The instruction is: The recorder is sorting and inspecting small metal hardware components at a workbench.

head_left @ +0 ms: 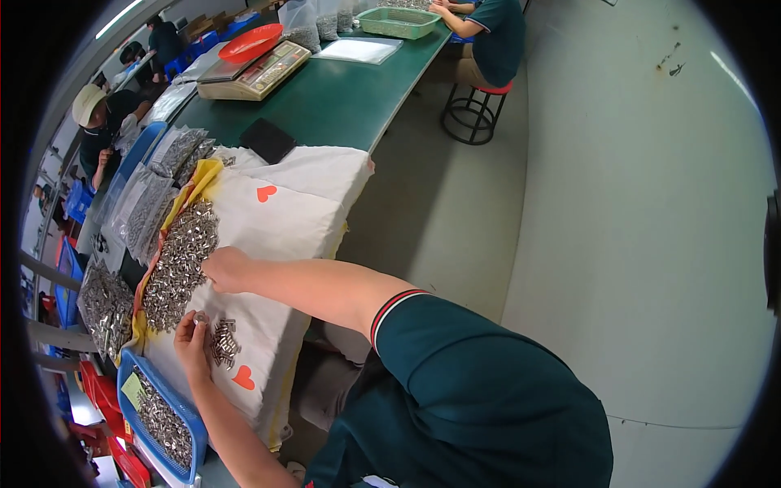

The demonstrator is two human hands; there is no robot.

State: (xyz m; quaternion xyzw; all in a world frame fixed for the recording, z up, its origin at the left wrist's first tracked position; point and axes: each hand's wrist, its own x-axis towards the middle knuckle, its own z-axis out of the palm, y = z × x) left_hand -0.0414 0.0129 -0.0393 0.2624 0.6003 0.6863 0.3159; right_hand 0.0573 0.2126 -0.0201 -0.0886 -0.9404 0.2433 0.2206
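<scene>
A large heap of small silvery metal parts point(181, 264) lies on a white cloth point(268, 224) with red hearts. At the heap's right edge is my right hand point(229, 269), its fingers curled down against the parts; what they hold, if anything, is hidden. My left hand point(192, 345) is closer to me, thumb and fingers pinched on a small silvery metal part at the heap's near end. Just right of it a smaller pile of the same kind of parts point(224, 342) rests on the cloth.
A blue basket point(198, 431) of metal parts stands at the near left. Filled clear bags point(145, 207) line the heap's left side. Farther off are a black pouch point(268, 141), a scale point(256, 73) with a red pan point(250, 43), and a green basket point(399, 24). Other people sit around.
</scene>
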